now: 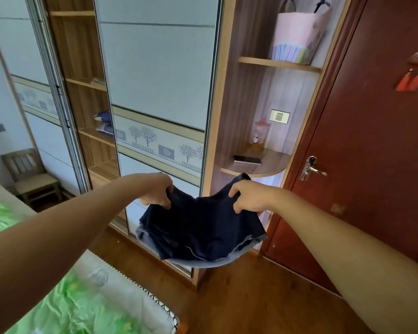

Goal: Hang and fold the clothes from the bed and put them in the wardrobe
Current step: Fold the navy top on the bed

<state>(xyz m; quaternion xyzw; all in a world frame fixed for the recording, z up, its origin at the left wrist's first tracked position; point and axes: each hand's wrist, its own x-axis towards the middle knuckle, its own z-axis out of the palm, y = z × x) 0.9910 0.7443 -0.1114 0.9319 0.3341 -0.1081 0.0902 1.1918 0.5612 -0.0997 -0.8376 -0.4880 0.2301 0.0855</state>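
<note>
A dark blue denim garment (200, 232), folded over with a paler frayed hem at the bottom, hangs in the air in front of the wardrobe (155, 75). My left hand (156, 191) grips its upper left edge and my right hand (247, 196) grips its upper right edge, both with fingers curled into the cloth. The wardrobe's sliding door is partly open; wooden shelves (92, 133) show in the gap at the left, one bearing folded blue clothes (104, 124). The bed (65, 302) with a green sheet lies at the lower left.
Open corner shelves (256, 165) at the wardrobe's right end hold a phone, a small jar and a pink bag. A dark red door (372, 141) with a metal handle stands to the right. A small wooden chair (32, 177) sits at the left. Wooden floor lies below.
</note>
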